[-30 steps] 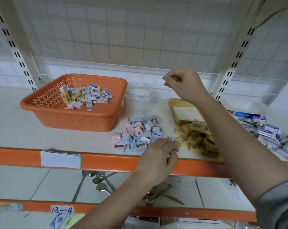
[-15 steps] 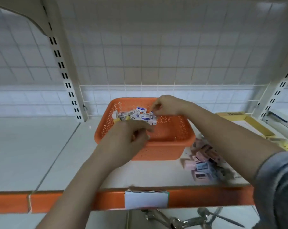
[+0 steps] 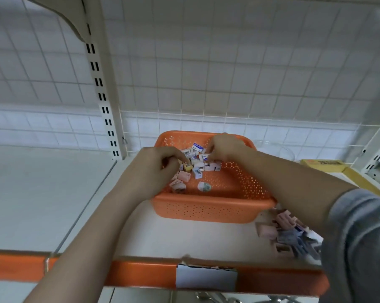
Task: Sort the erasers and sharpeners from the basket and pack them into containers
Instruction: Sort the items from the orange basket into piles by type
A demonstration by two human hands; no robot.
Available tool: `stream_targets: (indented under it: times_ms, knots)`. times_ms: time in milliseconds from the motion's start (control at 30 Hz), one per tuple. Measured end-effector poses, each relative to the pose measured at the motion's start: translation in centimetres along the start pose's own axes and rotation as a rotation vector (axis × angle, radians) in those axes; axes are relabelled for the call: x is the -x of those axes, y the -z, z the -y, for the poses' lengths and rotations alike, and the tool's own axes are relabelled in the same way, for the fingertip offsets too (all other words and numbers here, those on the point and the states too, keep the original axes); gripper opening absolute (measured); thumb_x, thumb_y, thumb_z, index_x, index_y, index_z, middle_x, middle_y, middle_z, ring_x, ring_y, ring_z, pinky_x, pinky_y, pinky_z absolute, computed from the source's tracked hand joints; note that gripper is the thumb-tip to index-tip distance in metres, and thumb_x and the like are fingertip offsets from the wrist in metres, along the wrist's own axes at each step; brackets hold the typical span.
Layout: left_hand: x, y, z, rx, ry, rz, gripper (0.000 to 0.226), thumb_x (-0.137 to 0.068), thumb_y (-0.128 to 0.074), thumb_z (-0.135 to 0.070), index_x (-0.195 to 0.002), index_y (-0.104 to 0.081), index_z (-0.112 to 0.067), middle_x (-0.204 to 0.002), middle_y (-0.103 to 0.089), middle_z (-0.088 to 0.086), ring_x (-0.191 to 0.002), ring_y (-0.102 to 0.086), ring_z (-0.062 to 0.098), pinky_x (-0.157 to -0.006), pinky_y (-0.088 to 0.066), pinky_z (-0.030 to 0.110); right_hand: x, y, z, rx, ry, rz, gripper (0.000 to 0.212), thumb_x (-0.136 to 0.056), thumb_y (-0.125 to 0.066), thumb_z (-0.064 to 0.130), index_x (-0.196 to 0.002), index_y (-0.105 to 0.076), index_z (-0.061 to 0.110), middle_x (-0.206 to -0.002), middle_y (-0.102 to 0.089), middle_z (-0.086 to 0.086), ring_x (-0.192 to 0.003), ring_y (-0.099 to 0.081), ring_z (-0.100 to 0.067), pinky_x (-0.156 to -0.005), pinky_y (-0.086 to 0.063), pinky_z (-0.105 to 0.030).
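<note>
**Two Hands in Basket: Mixed-Pick Risk**

Both hands are positioned inside the orange basket [image 3: 213, 209] on the shelf [image 3: 42, 193]. The left hand [image 3: 156, 169] has its fingers curled down onto a yellow piece [image 3: 187, 166]; the right hand [image 3: 225, 148] pinches a white eraser [image 3: 206, 157]. Remaining erasers and sharpeners [image 3: 196, 166] are heaped at the basket's rear left. Sorted sharpeners [image 3: 289, 235] lie beside the basket, to its right. Several small pieces could be lifted together, causing one to be dropped or mis-sorted. The heap could be scattered by hurried withdrawal.
</note>
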State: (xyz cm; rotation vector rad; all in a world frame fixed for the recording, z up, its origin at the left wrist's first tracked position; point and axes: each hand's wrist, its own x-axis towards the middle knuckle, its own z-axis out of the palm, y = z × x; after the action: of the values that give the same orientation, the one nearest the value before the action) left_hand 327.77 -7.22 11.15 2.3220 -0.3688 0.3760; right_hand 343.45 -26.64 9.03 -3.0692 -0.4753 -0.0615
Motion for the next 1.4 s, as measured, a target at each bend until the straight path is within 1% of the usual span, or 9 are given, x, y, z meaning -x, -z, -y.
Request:
stream_targets:
  times_ms: [133, 267, 367, 567, 733, 933, 1000, 1167, 1400]
  knots:
    - [-4.1, 0.3, 0.7, -0.155, 0.016, 0.059, 0.025, -0.091, -0.048, -0.011, -0.099, -0.07, -0.019, -0.069, -0.065, 0.0, -0.045, -0.043, 0.006, -0.044, -0.035, 0.011, 2.1, 2.1, -0.7, -0.179, -0.074, -0.13, 0.016, -0.081, -0.071, 0.025, -0.092, -0.072, 0.013, -0.098, -0.068, 0.001, -0.088, -0.062, -0.017, -0.075, -0.051, -0.03]
    - [-9.2, -1.7, 1.1, -0.345, 0.028, 0.167, 0.024, -0.091, -0.051, -0.015, -0.105, -0.07, -0.009, -0.099, -0.069, 0.005, -0.082, -0.062, 0.016, -0.075, -0.048, 0.023, 6.8, 3.9, -1.7, -0.562, -0.143, -0.377, 0.006, -0.08, -0.072, 0.021, -0.078, -0.067, 0.018, -0.077, -0.063, 0.003, -0.071, -0.058, -0.008, -0.059, -0.041, -0.014]
    - [-12.2, -4.0, 2.0, -0.48, 0.054, 0.239, 0.016, -0.088, -0.055, -0.017, -0.081, -0.066, -0.01, -0.089, -0.068, 0.012, -0.076, -0.062, 0.022, -0.073, -0.052, 0.033, 11.0, 3.7, -1.2, -0.869, -0.195, -0.514, 0.008, -0.08, -0.073, 0.019, -0.076, -0.066, 0.019, -0.074, -0.064, 0.0, -0.061, -0.055, -0.006, -0.055, -0.039, -0.009]
    - [-13.4, -5.6, 2.5, -0.676, 0.08, 0.381, 0.024, -0.079, -0.072, -0.03, -0.09, -0.056, -0.015, -0.076, -0.054, -0.003, -0.081, -0.059, 0.018, -0.071, -0.052, 0.033, 17.5, 1.9, -0.2, -1.201, -0.321, -0.715, 0.006, -0.082, -0.071, 0.016, -0.08, -0.068, 0.02, -0.073, -0.068, -0.003, -0.064, -0.056, -0.007, -0.06, -0.045, -0.017]
    - [-13.4, -6.0, 2.9, -0.749, 0.083, 0.35, 0.028, -0.078, -0.071, -0.018, -0.105, -0.063, -0.015, -0.09, -0.062, 0.0, -0.083, -0.061, 0.017, -0.06, -0.046, 0.029, 19.0, 0.7, -0.1, -1.262, -0.371, -0.772, 0.006, -0.083, -0.069, 0.013, -0.08, -0.068, 0.018, -0.082, -0.067, -0.021, -0.069, -0.056, -0.015, -0.059, -0.046, -0.016]
    - [-13.0, -5.3, 1.4, -0.706, 0.043, 0.279, 0.011, -0.076, -0.071, -0.017, -0.085, -0.064, -0.018, -0.094, -0.068, 0.002, -0.079, -0.062, 0.018, -0.058, -0.047, 0.027, 19.7, 1.0, -0.4, -1.228, -0.382, -0.83, 0.009, -0.083, -0.07, 0.014, -0.08, -0.067, 0.022, -0.083, -0.069, -0.019, -0.071, -0.061, -0.016, -0.066, -0.049, -0.02]
    - [-12.5, -5.1, 0.2, -0.656, 0.025, 0.251, 0.018, -0.076, -0.072, -0.02, -0.093, -0.071, -0.014, -0.096, -0.069, 0.001, -0.085, -0.063, 0.02, -0.061, -0.048, 0.029, 20.2, 1.3, -1.1, -1.22, -0.384, -0.848, 0.007, -0.083, -0.07, 0.015, -0.082, -0.067, 0.021, -0.081, -0.069, -0.016, -0.072, -0.062, -0.019, -0.069, -0.051, -0.024]
    - [-9.3, -6.1, -5.7, -0.497, -0.093, 0.202, 0.027, -0.079, -0.072, -0.02, -0.105, -0.072, -0.015, -0.1, -0.068, 0.002, -0.09, -0.06, 0.019, -0.076, -0.051, 0.034, 22.9, 1.9, -4.7, -1.246, -0.374, -0.928, 0.012, -0.084, -0.07, 0.014, -0.079, -0.066, 0.024, -0.062, -0.065, 0.008, -0.063, -0.061, -0.007, -0.058, -0.048, -0.014]
    - [-4.2, -13.1, -16.5, -0.256, -0.095, 0.119, 0.026, -0.077, -0.071, -0.017, -0.103, -0.072, -0.02, -0.085, -0.064, -0.003, -0.091, -0.061, 0.016, -0.078, -0.047, 0.025, 30.4, 2.4, -14.0, -1.177, -0.37, -0.94, 0.014, -0.085, -0.069, 0.015, -0.078, -0.066, 0.028, -0.07, -0.061, -0.007, -0.069, -0.058, -0.018, -0.058, -0.046, -0.018]
